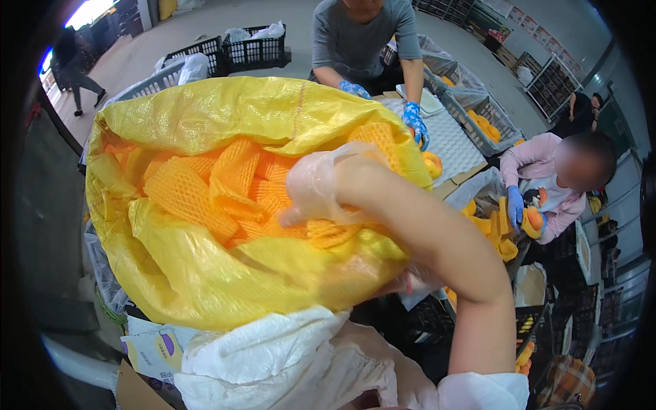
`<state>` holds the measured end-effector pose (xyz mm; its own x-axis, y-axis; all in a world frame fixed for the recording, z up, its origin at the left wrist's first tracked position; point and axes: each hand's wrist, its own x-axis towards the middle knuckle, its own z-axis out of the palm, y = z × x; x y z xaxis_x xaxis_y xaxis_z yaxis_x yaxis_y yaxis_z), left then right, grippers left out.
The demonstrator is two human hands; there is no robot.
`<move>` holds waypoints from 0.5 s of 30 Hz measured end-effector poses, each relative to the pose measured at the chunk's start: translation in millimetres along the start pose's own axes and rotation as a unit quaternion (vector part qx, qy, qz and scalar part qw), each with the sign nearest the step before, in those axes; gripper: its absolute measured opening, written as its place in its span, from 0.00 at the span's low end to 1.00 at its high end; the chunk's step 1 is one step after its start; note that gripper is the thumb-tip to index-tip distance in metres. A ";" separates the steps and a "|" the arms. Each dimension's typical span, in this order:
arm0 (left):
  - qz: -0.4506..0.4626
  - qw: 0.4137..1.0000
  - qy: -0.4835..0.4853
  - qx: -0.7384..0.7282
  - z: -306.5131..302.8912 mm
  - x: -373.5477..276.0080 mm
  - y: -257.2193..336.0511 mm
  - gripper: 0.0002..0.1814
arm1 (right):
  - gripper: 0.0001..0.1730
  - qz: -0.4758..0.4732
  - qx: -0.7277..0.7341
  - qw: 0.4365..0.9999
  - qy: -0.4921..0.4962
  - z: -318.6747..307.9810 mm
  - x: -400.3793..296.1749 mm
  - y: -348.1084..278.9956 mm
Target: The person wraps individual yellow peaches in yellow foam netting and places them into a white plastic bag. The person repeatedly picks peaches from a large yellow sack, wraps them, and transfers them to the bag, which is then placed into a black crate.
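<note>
A large yellow woven sack (205, 282) gapes before me, filled with orange foam net sleeves (192, 197). My right hand (315, 187), in a clear plastic glove, reaches over the sack's right side into the sleeves. It is blurred, and its fingers point down among them, so a grip cannot be made out. Below the sack's right edge, partly behind my right forearm, is what appears to be my left hand (410, 281) in clear plastic. The sack hides most of it. My white left sleeve (261, 353) lies against the sack's near side.
Across from me, a person in blue patterned gloves (415, 123) works at a white dimpled tray (448, 136). At right, another person in blue gloves (515, 205) holds a fruit (535, 219). Lined crates (471, 130) stand behind the tray; black crates (254, 53) sit on the floor.
</note>
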<state>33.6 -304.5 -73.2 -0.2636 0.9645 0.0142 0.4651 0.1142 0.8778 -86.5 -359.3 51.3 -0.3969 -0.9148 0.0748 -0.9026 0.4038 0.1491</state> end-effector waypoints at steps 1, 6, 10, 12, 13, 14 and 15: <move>0.006 1.000 0.010 -0.017 1.4 -3.8 -0.2 0.19 | 0.27 0.000 -0.006 1.000 -0.011 4.6 -9.7 -1.9; 0.012 0.995 0.062 -0.074 -12.1 -22.7 2.4 0.17 | 0.25 -0.044 -0.051 0.997 -0.023 24.8 15.2 -32.5; 0.026 0.995 0.059 -0.081 3.4 4.6 20.0 0.15 | 0.25 -0.047 -0.069 0.997 0.004 35.2 16.8 -54.3; 0.034 0.993 0.085 -0.069 -0.3 16.5 27.6 0.15 | 0.24 -0.065 -0.073 0.995 0.032 34.2 30.2 -69.4; 0.041 0.993 0.088 -0.071 5.4 29.1 26.9 0.14 | 0.24 -0.057 -0.064 0.995 0.044 39.6 29.0 -72.2; 0.050 0.993 0.092 -0.063 8.9 32.6 32.3 0.14 | 0.24 -0.048 -0.054 0.995 0.068 33.2 29.7 -78.4; 0.054 0.992 0.102 -0.055 7.9 36.3 37.6 0.13 | 0.23 -0.032 -0.035 0.994 0.101 24.9 35.7 -85.0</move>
<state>48.2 -263.3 -43.5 -0.3885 0.9001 0.1970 0.4074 -0.0240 0.9129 -28.1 -426.5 16.8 -0.2905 -0.9213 0.2584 -0.9088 0.3502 0.2269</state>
